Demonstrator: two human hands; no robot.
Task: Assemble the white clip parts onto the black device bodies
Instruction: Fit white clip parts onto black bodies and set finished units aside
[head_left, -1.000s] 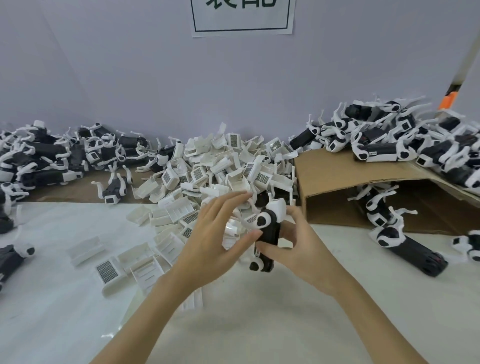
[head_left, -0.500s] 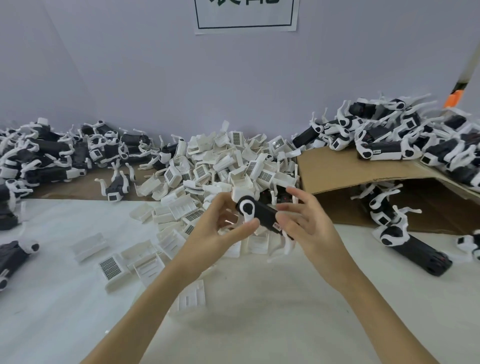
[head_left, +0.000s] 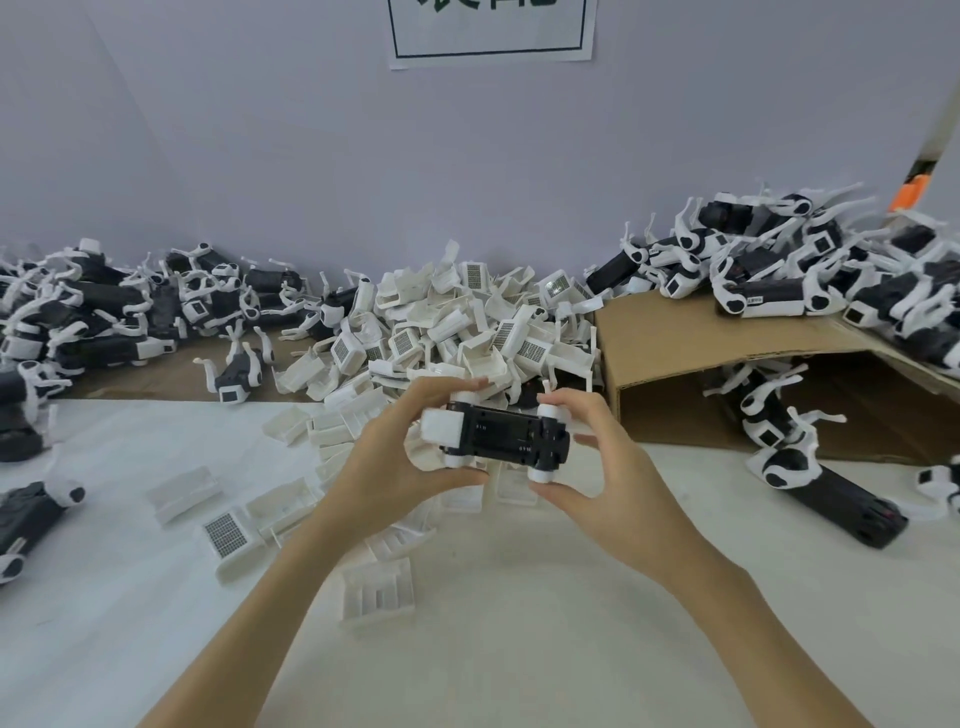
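Observation:
A black device body (head_left: 511, 435) lies level between my hands above the table, its underside towards me, with white joints at its corners. A white clip part (head_left: 439, 427) sits on its left end. My left hand (head_left: 400, 457) grips that left end, fingers over the top and thumb beneath. My right hand (head_left: 597, 467) pinches the right end between fingers above and thumb below. Just behind my hands rises a heap of loose white clip parts (head_left: 467, 332).
Device bodies with white parts are piled at the back left (head_left: 119, 317) and on a tipped cardboard box (head_left: 691, 343) at the right. More devices (head_left: 810, 467) lie by the box mouth. Loose clips (head_left: 377, 590) are scattered on the white table near my forearms.
The device was turned from upright to level with its underside facing me. My hands moved to its two ends, and a white clip part now shows at the left end.

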